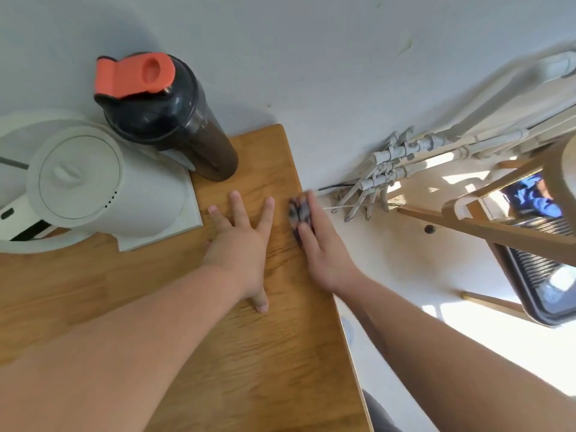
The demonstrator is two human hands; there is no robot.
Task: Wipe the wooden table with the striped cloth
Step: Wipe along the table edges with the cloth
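Right now the cloth [300,213] is pressed under the right hand [322,247], bunched beneath closed fingers at the table [274,338]'s right edge. The left hand [241,247] is laid flat, fingers spread, just beside it. Unwiped wood is judged to lie leftward and nearer. No writing is legible.

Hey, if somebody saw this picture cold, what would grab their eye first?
Probably the two bare arms reaching across the wooden table: the left hand lies flat with fingers spread, and the right hand presses a blurred striped cloth at the table's right edge. Next, the black bottle with its orange lid at the back left, beside a white kettle.
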